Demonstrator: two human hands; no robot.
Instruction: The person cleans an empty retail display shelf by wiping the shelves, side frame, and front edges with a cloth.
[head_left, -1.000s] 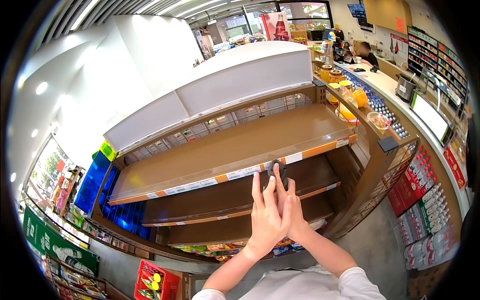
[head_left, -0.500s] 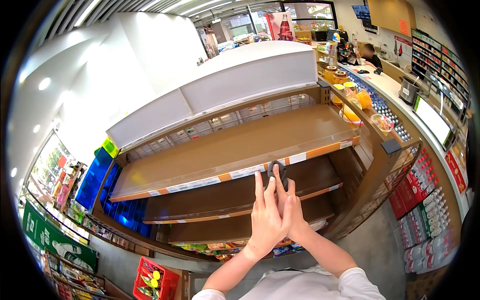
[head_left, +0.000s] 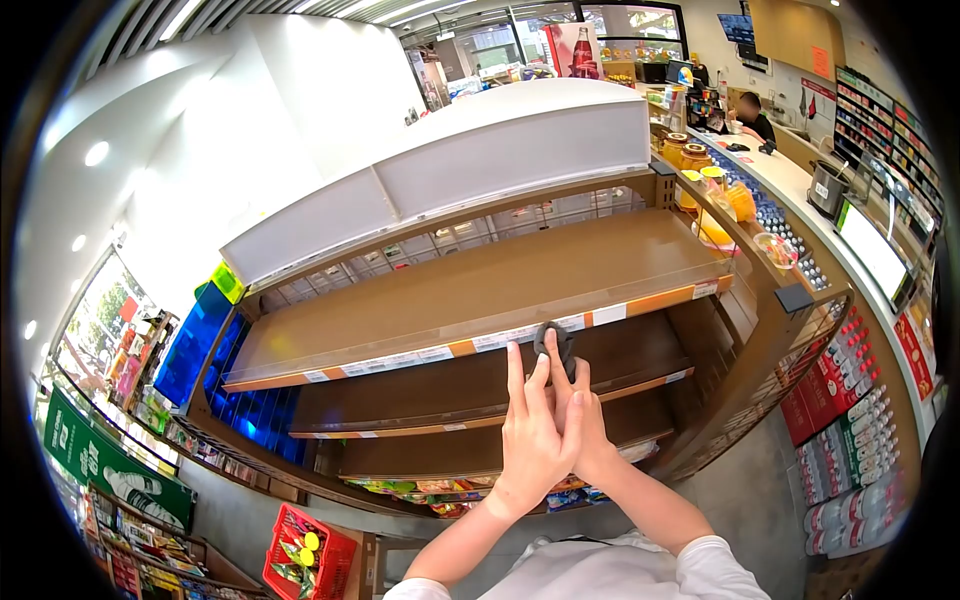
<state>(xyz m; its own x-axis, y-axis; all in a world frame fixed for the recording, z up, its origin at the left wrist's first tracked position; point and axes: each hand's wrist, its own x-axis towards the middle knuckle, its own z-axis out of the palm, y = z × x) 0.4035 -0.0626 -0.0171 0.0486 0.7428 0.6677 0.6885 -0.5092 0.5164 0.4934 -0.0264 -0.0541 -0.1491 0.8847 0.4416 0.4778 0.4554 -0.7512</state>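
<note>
My left hand [head_left: 532, 430] is raised in front of the brown shelf unit [head_left: 470, 295], its fingers stretched out and spread apart, palm against the other hand. Behind and to the right of it, my right hand [head_left: 590, 425] is partly covered by the left. A dark grey cloth-like thing [head_left: 553, 338] shows at the fingertips of my right hand, in front of the orange price strip [head_left: 462, 348]. How the right fingers hold it is partly hidden.
A red basket [head_left: 345, 562] with packets stands on the floor at lower left. Jars [head_left: 693, 157] sit beyond the shelf's right end. A counter [head_left: 790, 180] runs along the right, with a person [head_left: 756, 120] behind it. Bottle packs [head_left: 845, 500] stand below the counter.
The view has shifted slightly, so the shelf's right end and the counter sit further right in the picture. Both hands keep their pose and place in the view.
</note>
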